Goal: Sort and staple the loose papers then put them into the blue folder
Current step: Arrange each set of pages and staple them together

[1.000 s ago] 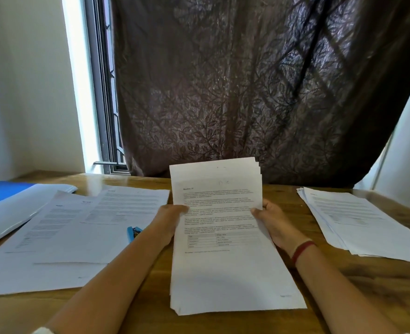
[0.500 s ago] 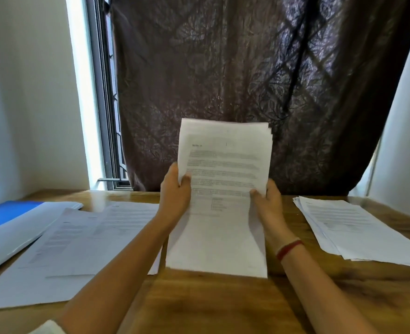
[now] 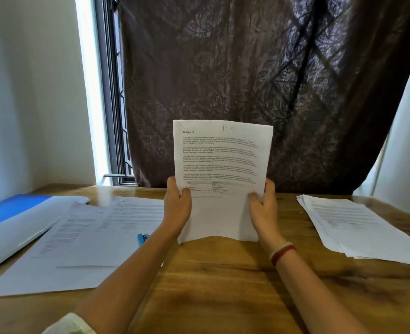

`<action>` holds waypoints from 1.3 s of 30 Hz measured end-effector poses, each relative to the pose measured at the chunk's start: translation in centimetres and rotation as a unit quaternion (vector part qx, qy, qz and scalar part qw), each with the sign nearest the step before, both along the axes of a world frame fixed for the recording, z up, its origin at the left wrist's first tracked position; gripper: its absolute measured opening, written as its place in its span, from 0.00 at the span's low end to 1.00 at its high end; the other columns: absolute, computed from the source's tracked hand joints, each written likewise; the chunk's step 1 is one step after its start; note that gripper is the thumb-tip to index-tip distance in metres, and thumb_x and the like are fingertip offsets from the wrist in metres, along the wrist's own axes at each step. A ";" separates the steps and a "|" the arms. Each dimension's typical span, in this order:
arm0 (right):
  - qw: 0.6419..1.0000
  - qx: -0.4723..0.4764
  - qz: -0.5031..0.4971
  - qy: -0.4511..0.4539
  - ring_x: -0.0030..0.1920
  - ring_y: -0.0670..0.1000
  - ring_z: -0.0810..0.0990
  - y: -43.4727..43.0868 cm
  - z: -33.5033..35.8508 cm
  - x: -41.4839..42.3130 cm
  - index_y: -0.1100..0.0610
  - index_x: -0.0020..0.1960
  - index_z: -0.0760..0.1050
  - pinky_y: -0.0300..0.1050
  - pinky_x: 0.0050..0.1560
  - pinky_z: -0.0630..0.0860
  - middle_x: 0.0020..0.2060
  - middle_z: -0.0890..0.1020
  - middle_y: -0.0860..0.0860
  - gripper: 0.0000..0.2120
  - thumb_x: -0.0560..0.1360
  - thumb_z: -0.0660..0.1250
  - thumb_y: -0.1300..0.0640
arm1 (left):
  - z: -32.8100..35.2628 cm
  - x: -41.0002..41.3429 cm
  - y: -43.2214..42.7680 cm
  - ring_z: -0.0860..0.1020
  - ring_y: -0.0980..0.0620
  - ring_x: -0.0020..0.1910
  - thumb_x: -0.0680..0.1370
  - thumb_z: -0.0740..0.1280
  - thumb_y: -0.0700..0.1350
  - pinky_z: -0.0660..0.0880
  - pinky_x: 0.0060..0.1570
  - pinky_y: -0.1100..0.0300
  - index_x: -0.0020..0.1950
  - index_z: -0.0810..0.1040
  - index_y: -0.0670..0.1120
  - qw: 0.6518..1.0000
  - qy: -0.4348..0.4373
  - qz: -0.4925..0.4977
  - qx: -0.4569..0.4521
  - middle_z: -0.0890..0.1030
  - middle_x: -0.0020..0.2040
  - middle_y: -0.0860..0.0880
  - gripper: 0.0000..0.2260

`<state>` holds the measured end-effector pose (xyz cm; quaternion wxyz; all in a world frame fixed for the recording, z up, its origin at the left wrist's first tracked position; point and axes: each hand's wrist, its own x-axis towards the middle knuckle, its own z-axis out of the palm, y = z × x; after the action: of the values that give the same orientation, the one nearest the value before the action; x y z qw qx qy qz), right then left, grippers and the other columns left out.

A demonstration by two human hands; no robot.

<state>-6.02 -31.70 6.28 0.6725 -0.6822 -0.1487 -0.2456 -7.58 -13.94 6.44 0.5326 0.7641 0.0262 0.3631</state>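
As left hand point(image 3: 177, 206), right hand point(image 3: 263, 206) pinch edges | papers point(image 3: 220, 153) upright — between grip

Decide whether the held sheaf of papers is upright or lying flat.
Upright: left hand and right hand grip the sheaf by its sides, bottom edge at the table, top uppermost.

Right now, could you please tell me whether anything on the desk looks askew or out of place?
Nothing is spilled or damaged. The pile on the right is fanned, its edges uneven. The sheets on the left overlap at angles, and the blue stapler is half hidden beside them. The upright stack looks square.
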 end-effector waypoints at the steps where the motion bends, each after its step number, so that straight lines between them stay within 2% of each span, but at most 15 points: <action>1: 1.000 -0.006 0.000 0.006 0.52 0.44 0.76 -0.1 0.1 0.2 0.51 0.65 0.63 0.35 0.46 0.76 0.52 0.75 0.43 0.14 0.82 0.58 0.60 | 0.0 0.2 0.0 0.74 0.55 0.52 0.83 0.57 0.43 0.71 0.43 0.68 0.63 0.65 0.45 1.000 0.000 0.002 0.004 0.72 0.51 0.56 0.09; 4: 1.000 0.008 -0.002 -0.005 0.51 0.43 0.77 -0.1 1.2 0.4 0.49 0.63 0.65 0.39 0.50 0.77 0.50 0.75 0.41 0.12 0.82 0.58 0.60 | 1.0 0.4 -0.2 0.73 0.60 0.46 0.84 0.56 0.41 0.68 0.38 0.71 0.61 0.65 0.47 1.000 -0.022 0.014 0.002 0.71 0.48 0.59 0.06; 7: 0.999 0.048 0.003 -0.016 0.47 0.39 0.76 -0.2 1.9 0.9 0.47 0.61 0.64 0.34 0.45 0.76 0.48 0.74 0.38 0.14 0.81 0.60 0.62 | 1.4 0.5 -0.3 0.73 0.60 0.44 0.83 0.57 0.42 0.68 0.37 0.71 0.58 0.64 0.49 0.999 -0.023 0.027 -0.015 0.72 0.49 0.57 0.05; 9: 1.000 0.028 -0.001 -0.006 0.48 0.39 0.76 -0.1 1.0 1.3 0.48 0.62 0.63 0.33 0.44 0.75 0.48 0.74 0.39 0.15 0.80 0.61 0.62 | 0.4 0.8 -0.4 0.74 0.57 0.47 0.83 0.56 0.41 0.71 0.40 0.68 0.59 0.64 0.47 0.999 -0.005 0.025 -0.026 0.73 0.52 0.53 0.06; 13: 0.999 0.000 -0.014 0.043 0.55 0.48 0.77 0.4 -1.7 1.9 0.50 0.60 0.66 0.42 0.53 0.76 0.51 0.75 0.45 0.12 0.81 0.59 0.63 | -2.4 1.3 -0.8 0.74 0.53 0.53 0.84 0.55 0.40 0.72 0.47 0.63 0.59 0.64 0.48 0.999 0.021 0.019 -0.036 0.74 0.56 0.50 0.06; 17: 0.999 0.020 -0.027 0.020 0.50 0.40 0.76 -0.1 -1.0 2.4 0.51 0.62 0.66 0.34 0.50 0.75 0.49 0.75 0.42 0.13 0.81 0.57 0.64 | -2.1 1.7 -0.9 0.74 0.56 0.50 0.83 0.55 0.38 0.72 0.44 0.69 0.59 0.65 0.48 0.999 -0.027 0.017 -0.035 0.75 0.54 0.51 0.07; 19: 0.999 0.025 -0.021 0.029 0.49 0.40 0.75 -0.2 -1.4 2.6 0.52 0.64 0.66 0.32 0.47 0.74 0.50 0.75 0.41 0.14 0.81 0.58 0.64 | -2.5 2.1 -1.0 0.74 0.56 0.50 0.83 0.55 0.38 0.71 0.43 0.71 0.59 0.64 0.47 0.999 -0.027 0.024 -0.022 0.74 0.54 0.52 0.07; 22: 0.997 0.039 -0.019 0.067 0.51 0.44 0.76 0.1 -2.1 2.7 0.53 0.63 0.67 0.41 0.53 0.77 0.52 0.75 0.46 0.13 0.81 0.57 0.64 | -3.4 2.5 -1.1 0.75 0.53 0.52 0.83 0.54 0.39 0.69 0.40 0.72 0.58 0.63 0.49 1.000 -0.002 0.028 -0.003 0.74 0.54 0.51 0.06; 24: 0.997 0.045 -0.032 0.051 0.54 0.47 0.76 0.1 -2.0 2.7 0.52 0.60 0.67 0.44 0.56 0.76 0.53 0.76 0.47 0.12 0.81 0.56 0.64 | -3.2 2.4 -1.0 0.75 0.53 0.52 0.84 0.53 0.39 0.70 0.41 0.72 0.58 0.63 0.49 0.999 -0.009 0.034 -0.001 0.74 0.54 0.51 0.06; 26: 0.998 0.043 -0.031 0.027 0.54 0.46 0.76 0.2 -1.8 2.5 0.50 0.60 0.67 0.42 0.55 0.76 0.52 0.75 0.45 0.12 0.81 0.56 0.63 | -3.0 2.4 -0.9 0.74 0.54 0.52 0.84 0.53 0.39 0.71 0.43 0.71 0.61 0.64 0.46 0.999 -0.019 0.039 -0.007 0.74 0.55 0.50 0.07; 29: 0.998 0.036 -0.021 0.041 0.55 0.46 0.75 0.3 -2.5 2.4 0.48 0.59 0.66 0.39 0.53 0.74 0.52 0.75 0.45 0.11 0.82 0.56 0.63 | -3.7 2.5 -0.6 0.73 0.53 0.53 0.84 0.52 0.38 0.70 0.43 0.70 0.63 0.65 0.43 0.999 0.010 0.039 -0.011 0.75 0.59 0.46 0.09; 32: 0.998 0.025 -0.026 0.050 0.50 0.42 0.74 0.4 -2.7 2.3 0.49 0.59 0.66 0.32 0.47 0.72 0.52 0.74 0.45 0.10 0.83 0.55 0.62 | -4.4 2.7 -0.5 0.73 0.53 0.53 0.83 0.52 0.38 0.69 0.41 0.71 0.63 0.65 0.42 0.999 0.027 0.038 -0.002 0.76 0.60 0.44 0.09; 34: 0.998 0.026 -0.022 0.051 0.50 0.41 0.74 0.3 -2.7 2.4 0.49 0.60 0.66 0.34 0.49 0.72 0.53 0.74 0.44 0.11 0.83 0.55 0.62 | -4.3 2.8 -0.3 0.72 0.54 0.52 0.84 0.52 0.38 0.68 0.40 0.72 0.62 0.65 0.43 0.999 0.029 0.041 -0.001 0.76 0.60 0.45 0.08; 36: 0.997 0.035 -0.015 0.061 0.54 0.43 0.74 0.3 -2.8 2.5 0.52 0.63 0.68 0.37 0.53 0.73 0.55 0.75 0.45 0.12 0.82 0.56 0.63 | -4.4 2.8 -0.3 0.73 0.53 0.52 0.84 0.52 0.39 0.68 0.40 0.71 0.61 0.64 0.43 0.999 0.033 0.038 0.008 0.76 0.60 0.44 0.07; 39: 0.995 0.054 -0.014 0.081 0.54 0.45 0.74 0.4 -2.9 2.7 0.53 0.64 0.68 0.36 0.51 0.73 0.56 0.75 0.47 0.13 0.82 0.56 0.62 | -4.6 2.7 -0.3 0.74 0.52 0.54 0.84 0.52 0.39 0.70 0.43 0.68 0.63 0.64 0.41 0.998 0.028 0.043 0.026 0.76 0.61 0.43 0.09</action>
<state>-3.29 -31.30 3.39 0.7147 -0.6644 -0.0704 -0.2070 -4.93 -14.28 1.89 0.4955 0.7857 0.0642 0.3647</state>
